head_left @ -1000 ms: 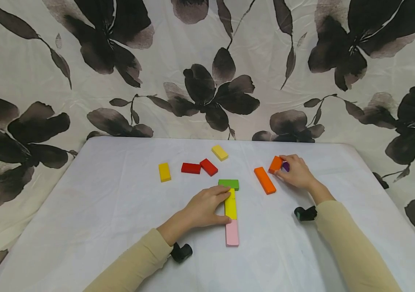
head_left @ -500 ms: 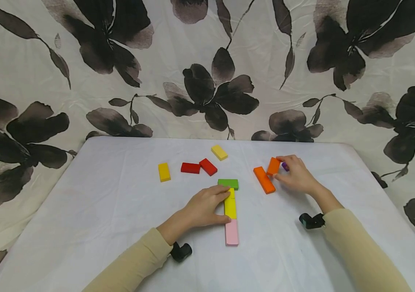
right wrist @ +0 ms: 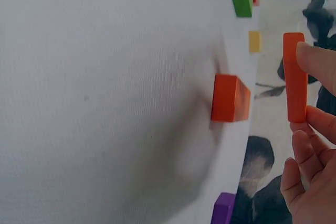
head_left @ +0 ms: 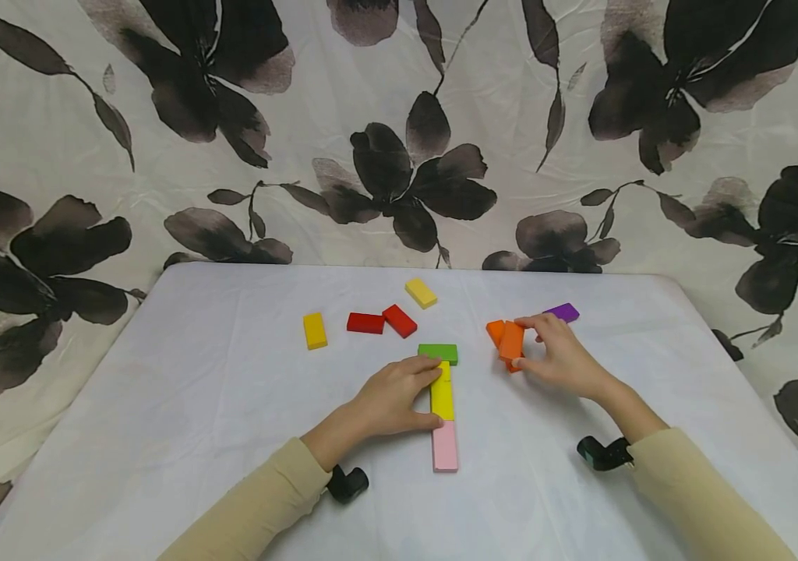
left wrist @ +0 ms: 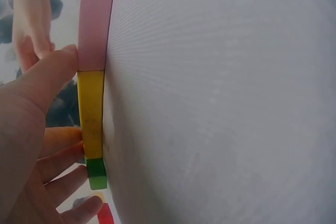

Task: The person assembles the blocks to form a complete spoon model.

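Note:
My left hand (head_left: pixel 388 399) rests on a line of flat blocks. In the left wrist view, its thumb touches the top near the seam of the pink block (head_left: pixel 444 448) and the yellow block (head_left: pixel 443 397). Its other fingertips lie on the yellow one, near the green block (head_left: pixel 437 354) set crosswise at the far end. My right hand (head_left: pixel 567 358) pinches a short orange block (right wrist: pixel 295 77) by its ends, thumb against fingers, raised off the table. Below it lies a longer orange block (right wrist: pixel 224 98), partly hidden in the head view. A purple block (head_left: pixel 563 312) lies behind the right hand.
Two red blocks (head_left: pixel 365 323) touch at their corners, left of the green block. A yellow block (head_left: pixel 315 331) lies farther left and a pale yellow block (head_left: pixel 421 293) near the back. The white table (head_left: pixel 231 389) meets a floral cloth (head_left: pixel 399 93).
My right hand has lifted the short orange block and moved it left and nearer, over the longer orange one. The purple block has come into full view. My left hand stays put.

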`<state>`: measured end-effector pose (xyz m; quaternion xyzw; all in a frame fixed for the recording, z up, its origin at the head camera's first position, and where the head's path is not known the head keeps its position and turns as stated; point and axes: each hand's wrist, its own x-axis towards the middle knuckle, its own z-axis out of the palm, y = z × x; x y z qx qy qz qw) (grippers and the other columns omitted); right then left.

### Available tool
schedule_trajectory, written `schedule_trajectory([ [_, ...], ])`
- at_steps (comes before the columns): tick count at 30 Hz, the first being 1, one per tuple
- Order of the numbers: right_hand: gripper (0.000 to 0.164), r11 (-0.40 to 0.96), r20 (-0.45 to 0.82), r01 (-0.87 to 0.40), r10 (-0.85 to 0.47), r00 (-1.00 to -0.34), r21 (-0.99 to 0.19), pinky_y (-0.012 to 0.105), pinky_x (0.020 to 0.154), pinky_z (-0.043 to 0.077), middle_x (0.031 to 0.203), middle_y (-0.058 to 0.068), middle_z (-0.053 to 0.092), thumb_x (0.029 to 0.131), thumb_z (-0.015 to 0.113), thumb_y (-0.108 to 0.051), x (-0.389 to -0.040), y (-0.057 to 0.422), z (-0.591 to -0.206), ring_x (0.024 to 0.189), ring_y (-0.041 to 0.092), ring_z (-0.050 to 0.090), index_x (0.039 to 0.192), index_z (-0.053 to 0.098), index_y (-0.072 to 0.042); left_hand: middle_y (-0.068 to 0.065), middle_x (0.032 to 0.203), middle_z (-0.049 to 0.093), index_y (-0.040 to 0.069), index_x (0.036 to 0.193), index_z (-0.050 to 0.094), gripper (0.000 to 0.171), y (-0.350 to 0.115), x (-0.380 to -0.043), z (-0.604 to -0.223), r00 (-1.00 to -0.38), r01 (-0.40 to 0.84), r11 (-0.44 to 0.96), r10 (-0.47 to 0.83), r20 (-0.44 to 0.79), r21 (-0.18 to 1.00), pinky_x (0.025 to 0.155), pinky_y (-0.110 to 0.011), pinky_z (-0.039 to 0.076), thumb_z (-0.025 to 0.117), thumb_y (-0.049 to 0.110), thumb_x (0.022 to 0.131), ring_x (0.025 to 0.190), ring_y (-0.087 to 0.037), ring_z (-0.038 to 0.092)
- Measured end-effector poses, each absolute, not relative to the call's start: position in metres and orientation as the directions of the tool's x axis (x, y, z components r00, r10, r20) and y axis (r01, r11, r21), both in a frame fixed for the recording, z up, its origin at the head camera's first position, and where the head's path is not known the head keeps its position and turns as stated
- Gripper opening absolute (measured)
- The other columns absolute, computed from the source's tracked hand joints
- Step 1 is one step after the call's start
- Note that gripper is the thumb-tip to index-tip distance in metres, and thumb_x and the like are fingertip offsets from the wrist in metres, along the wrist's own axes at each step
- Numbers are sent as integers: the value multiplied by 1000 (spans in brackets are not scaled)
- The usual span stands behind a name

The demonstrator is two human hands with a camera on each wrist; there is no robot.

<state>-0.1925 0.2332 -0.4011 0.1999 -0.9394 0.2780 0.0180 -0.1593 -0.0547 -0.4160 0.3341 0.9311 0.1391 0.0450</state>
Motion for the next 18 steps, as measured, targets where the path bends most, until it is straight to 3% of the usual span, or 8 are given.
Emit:
schedule_trajectory([
  [18,58,704,169,-469,-455,-874,-533,39,84,46,114,4,51,74,77,-20,-146,211,-399,101,22,48,124,51,-8,-5,140,43,8,133,49,72,-55,-158,-413,-778,601,746,628,-4,288,104,-36,36,70,48,76,129,-21,40],
])
